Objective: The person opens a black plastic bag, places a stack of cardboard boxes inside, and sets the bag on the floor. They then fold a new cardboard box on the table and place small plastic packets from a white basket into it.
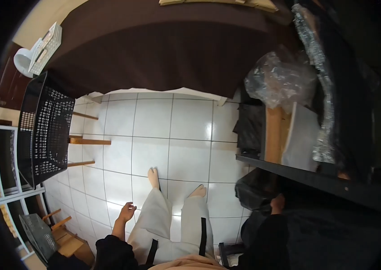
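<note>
My left hand [128, 211] hangs over the tiled floor beside my left leg, its fingers loosely bent and apart, with nothing in it. On the other side, my right hand [278, 204] is at a black plastic bag [254, 189] under the edge of a dark shelf [298, 173]. Its fingers are in shadow, and I cannot make out whether they grip the bag. More black plastic lies below and right of that hand.
Ahead stands a table with a brown cloth [168, 49]. A black plastic basket [51, 130] rests on wooden legs at left, near a white woven basket [46, 49]. Clear plastic [280, 81], a cardboard piece [273, 135] and silvery wrap [323, 90] are at right. White tiles [150, 117] cover the floor.
</note>
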A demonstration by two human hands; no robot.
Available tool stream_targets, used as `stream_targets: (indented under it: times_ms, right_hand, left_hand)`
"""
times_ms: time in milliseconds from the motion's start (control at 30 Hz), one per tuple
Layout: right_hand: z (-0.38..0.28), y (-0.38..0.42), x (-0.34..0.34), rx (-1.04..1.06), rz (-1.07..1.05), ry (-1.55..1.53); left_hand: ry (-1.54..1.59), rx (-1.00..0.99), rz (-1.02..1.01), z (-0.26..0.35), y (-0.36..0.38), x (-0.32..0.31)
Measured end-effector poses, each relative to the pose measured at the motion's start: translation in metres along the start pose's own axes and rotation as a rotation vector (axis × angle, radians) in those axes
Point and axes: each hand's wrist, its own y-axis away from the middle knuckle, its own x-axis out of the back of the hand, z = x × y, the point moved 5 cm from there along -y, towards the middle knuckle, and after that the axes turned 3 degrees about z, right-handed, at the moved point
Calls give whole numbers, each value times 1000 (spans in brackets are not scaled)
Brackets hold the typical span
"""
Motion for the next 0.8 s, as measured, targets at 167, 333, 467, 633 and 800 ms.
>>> stream_targets:
  times_ms: [167, 333, 467, 633, 800]
  right_hand:
    - [17, -25, 8, -146, 43, -13]
    - [15, -3, 22, -55, -18, -14]
    - [16, 10, 12, 150, 95, -145]
    - [-8, 99, 41, 214, 354, -528]
    - [-54, 180, -28, 597, -11, -369]
  left_hand:
    - [11, 92, -74, -13, 17, -10]
    - [35, 49, -155, 16, 20, -15]
    - [70, 9, -153, 49, 20, -2]
    - [31, -121, -100, 58, 14, 15]
    - [44, -128, -80, 56, 31, 43]
